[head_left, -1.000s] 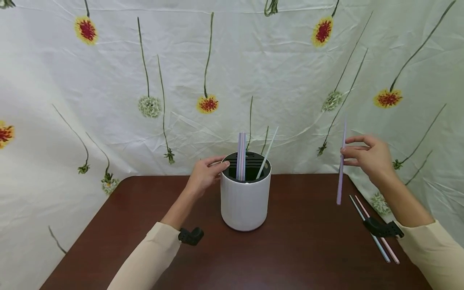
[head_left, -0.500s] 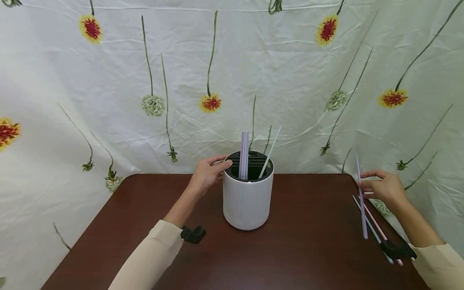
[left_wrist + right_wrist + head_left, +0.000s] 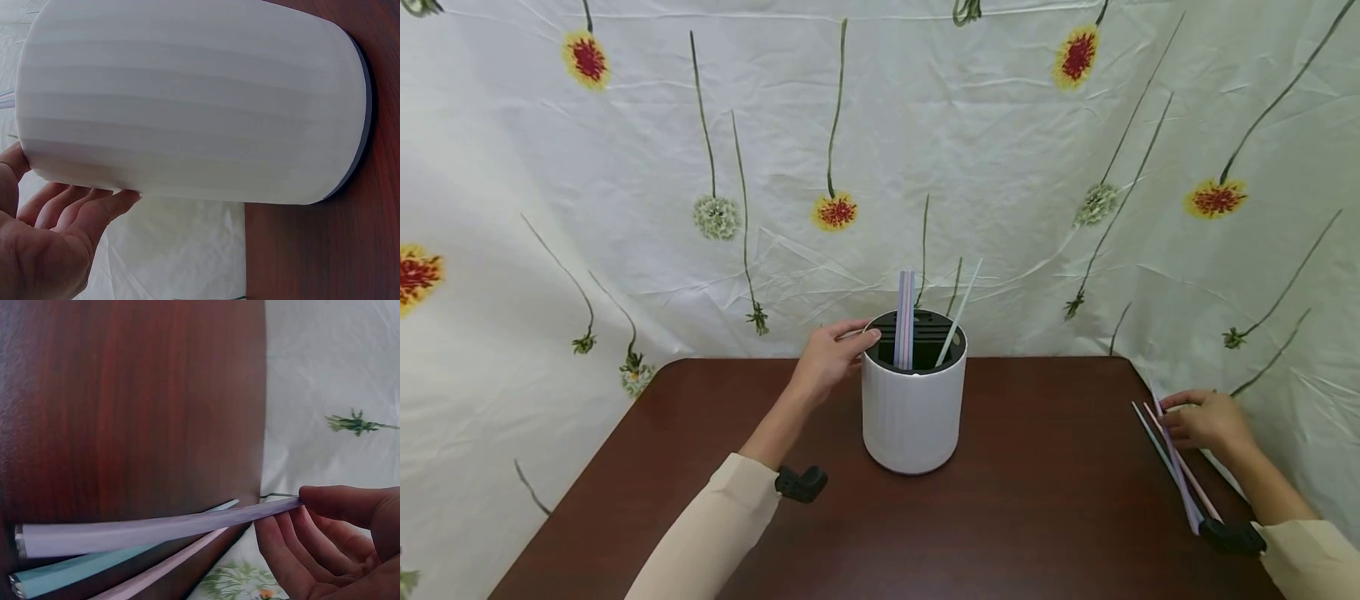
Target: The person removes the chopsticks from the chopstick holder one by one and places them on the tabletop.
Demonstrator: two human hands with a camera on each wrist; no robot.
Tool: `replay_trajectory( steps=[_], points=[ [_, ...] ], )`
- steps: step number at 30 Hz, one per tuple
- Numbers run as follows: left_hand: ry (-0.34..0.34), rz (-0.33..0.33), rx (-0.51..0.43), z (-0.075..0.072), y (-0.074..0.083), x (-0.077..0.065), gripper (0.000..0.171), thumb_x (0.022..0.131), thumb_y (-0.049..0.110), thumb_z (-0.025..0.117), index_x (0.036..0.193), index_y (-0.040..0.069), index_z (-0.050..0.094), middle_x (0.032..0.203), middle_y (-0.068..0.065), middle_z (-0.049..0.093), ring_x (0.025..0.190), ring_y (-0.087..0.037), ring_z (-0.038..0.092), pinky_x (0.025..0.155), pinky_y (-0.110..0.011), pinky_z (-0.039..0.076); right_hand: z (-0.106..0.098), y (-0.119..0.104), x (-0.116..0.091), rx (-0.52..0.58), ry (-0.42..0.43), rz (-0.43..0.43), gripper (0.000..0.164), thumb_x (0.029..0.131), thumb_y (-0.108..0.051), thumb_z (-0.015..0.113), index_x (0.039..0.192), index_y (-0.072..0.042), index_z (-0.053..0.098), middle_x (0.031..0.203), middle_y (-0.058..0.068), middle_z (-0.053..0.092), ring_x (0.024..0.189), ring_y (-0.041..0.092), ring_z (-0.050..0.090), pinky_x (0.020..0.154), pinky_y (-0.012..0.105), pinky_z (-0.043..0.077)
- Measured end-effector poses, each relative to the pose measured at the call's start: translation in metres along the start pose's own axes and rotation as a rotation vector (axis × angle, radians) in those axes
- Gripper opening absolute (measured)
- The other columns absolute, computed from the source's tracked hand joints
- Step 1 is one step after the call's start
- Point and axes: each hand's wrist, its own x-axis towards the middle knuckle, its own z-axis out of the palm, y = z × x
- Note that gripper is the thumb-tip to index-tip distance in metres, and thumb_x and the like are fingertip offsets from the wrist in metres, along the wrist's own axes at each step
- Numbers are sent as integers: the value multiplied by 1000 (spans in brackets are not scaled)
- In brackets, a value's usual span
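A white cylindrical utensil holder (image 3: 913,425) with a black slotted top stands at the table's middle. My left hand (image 3: 831,354) holds its rim, thumb on top and fingers against the outer wall (image 3: 187,106). A bundle of purple and pink chopsticks (image 3: 905,321) stands in the holder, and a pale teal chopstick (image 3: 958,312) leans right in it. At the table's right side, my right hand (image 3: 1210,425) pinches a purple chopstick (image 3: 125,534) near its thin end. Below that chopstick lie a teal chopstick (image 3: 94,565) and a pink chopstick (image 3: 162,572), partly covered by it.
The dark brown table (image 3: 1037,500) has its right edge just beside the loose chopsticks. A white cloth (image 3: 1000,167) printed with flowers hangs behind and around the table. Black cameras are strapped at both wrists.
My right hand has come down and slightly right with the purple chopstick, from above the table to over the two lying ones. The left hand has kept its hold on the holder.
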Motion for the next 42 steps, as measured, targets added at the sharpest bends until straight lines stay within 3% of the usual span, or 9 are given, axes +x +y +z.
replay_trajectory(
  steps=[4,8,11,19,26,32,42],
  points=[
    [-1,0,-1,0,1,0,47,95,29,73,139,16,64,140,-9,63,128,-24,61,103,-46,54,3,11,6,-26,-28,20,43,95,-6,60,127,22,52,90,22,75,78,24,74,68,41,63],
    [-3,-1,-4,0,0,0,46,95,28,73,139,15,64,140,-9,63,127,-23,62,102,-45,54,10,20,13,-39,11,58,37,93,-4,57,121,20,58,93,25,74,76,25,73,68,45,63],
    [-3,1,-4,-1,0,-1,46,96,28,73,139,15,64,140,-9,63,127,-23,62,102,-45,54,14,21,15,-37,28,62,35,92,-3,54,117,21,59,87,20,74,73,23,72,65,44,63],
    [-7,-3,-8,-2,-1,0,47,95,28,73,139,16,64,140,-9,64,129,-23,61,105,-47,52,19,24,14,-48,6,68,38,91,-5,63,118,21,60,76,4,71,69,17,67,61,37,62],
    [-9,1,-7,-3,-1,0,47,96,29,73,140,16,63,140,-9,63,129,-24,61,107,-49,50,22,30,15,3,-43,70,38,90,-4,63,116,23,60,83,11,74,74,18,69,66,39,63],
    [-13,-1,-12,-3,0,-1,47,96,29,72,140,16,63,142,-9,62,131,-24,59,107,-49,50,24,35,18,25,-27,77,36,88,-5,66,112,21,64,84,16,75,73,18,71,65,37,63],
    [-8,5,-12,-2,-1,0,45,96,27,73,139,15,64,140,-9,63,129,-23,60,104,-46,53,27,37,17,-10,-8,73,36,90,-8,65,113,21,64,83,13,75,72,17,71,66,36,63]
  ],
)
